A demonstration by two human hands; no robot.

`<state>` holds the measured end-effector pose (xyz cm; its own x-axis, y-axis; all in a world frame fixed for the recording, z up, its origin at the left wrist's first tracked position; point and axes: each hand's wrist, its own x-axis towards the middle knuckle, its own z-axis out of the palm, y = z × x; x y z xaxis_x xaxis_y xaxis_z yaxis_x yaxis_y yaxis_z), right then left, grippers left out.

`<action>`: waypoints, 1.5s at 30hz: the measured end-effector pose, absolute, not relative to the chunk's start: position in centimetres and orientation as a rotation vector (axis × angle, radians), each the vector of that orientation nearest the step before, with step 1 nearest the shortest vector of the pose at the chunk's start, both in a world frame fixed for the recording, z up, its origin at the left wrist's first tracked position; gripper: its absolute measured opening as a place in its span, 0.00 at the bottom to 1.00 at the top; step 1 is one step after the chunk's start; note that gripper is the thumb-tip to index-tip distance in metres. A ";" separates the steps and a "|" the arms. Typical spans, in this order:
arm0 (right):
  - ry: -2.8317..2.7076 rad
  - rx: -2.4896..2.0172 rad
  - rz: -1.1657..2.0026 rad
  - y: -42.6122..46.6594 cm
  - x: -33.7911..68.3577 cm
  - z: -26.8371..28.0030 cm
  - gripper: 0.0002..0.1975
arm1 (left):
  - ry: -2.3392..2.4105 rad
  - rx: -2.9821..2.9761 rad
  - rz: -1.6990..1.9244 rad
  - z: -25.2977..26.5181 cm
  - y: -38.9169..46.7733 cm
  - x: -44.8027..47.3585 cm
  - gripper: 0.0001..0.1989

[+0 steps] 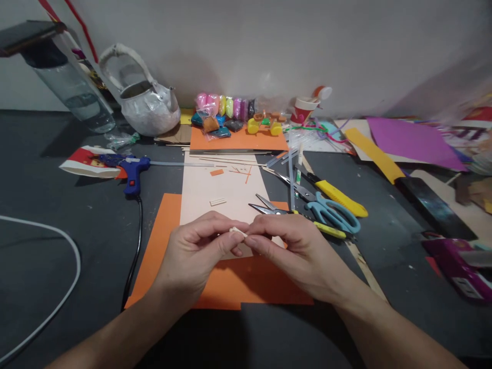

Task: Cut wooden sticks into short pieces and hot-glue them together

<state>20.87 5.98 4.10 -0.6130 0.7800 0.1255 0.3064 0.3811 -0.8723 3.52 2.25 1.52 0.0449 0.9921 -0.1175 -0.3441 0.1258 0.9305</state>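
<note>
My left hand (pixel 202 246) and my right hand (pixel 294 246) meet at the middle, thumbs and forefingers pinched together. Between the fingertips is a small bunch of short pale wooden sticks (pixel 238 232), mostly covered by the fingers. Below and behind the hands lie a cream sheet of paper (pixel 200 189) and orange paper (pixel 161 256). On the cream sheet rest more short sticks (pixel 218 202), a small orange piece (pixel 217 172) and thin orange scraps (pixel 246 171). Small scissors (pixel 269 206) lie just beyond my right hand.
At left are a blue glue gun (pixel 134 171) with its cord, a kettle (pixel 149 105) and a water bottle (pixel 77 92). Clay packets (pixel 226 106) stand behind. At right lie blue-handled scissors (pixel 334 212), a yellow cutter (pixel 340 197) and a purple tool (pixel 461 266).
</note>
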 end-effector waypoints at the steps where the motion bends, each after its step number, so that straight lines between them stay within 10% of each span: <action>1: -2.121 -0.930 1.169 6.0 20.9 4.2 0.09 | 0.976 0.885 1.244 1.5 2.2 3.4 0.11; 17: -2.148 -0.935 1.380 6.3 22.1 5.7 0.14 | 0.630 0.573 0.971 0.9 2.7 3.0 0.05; 45: -2.591 -0.867 0.835 6.3 22.9 5.7 0.11 | 1.078 1.018 0.722 2.9 2.5 1.4 0.10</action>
